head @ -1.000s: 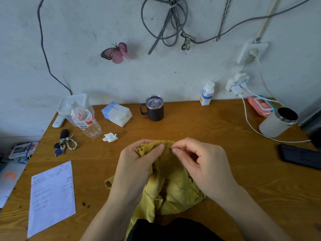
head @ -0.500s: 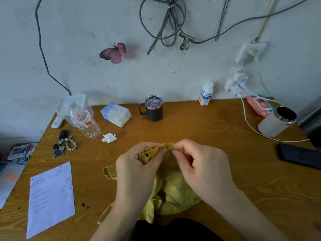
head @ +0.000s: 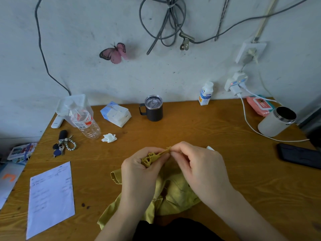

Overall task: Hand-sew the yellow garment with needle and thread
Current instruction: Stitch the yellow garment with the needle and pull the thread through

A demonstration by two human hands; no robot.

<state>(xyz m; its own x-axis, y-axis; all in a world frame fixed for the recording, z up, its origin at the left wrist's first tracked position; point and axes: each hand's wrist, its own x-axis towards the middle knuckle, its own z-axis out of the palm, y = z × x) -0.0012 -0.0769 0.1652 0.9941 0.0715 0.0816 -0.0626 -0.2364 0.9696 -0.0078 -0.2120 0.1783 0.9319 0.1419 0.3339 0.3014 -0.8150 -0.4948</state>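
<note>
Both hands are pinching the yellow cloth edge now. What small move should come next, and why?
Probably the right hand draws away to pull the stitch through: its fingertips meet the left hand at the bunched edge of the yellow garment. The needle itself is too small to see.

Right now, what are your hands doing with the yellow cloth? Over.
Left hand bunching cloth edge. Right hand pinching same edge at fingertips; needle too small to see. Nothing in the way.

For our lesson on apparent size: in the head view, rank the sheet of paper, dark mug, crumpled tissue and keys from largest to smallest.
1. Sheet of paper, though nearness to the camera inflates it.
2. Dark mug.
3. Keys.
4. Crumpled tissue.
</note>
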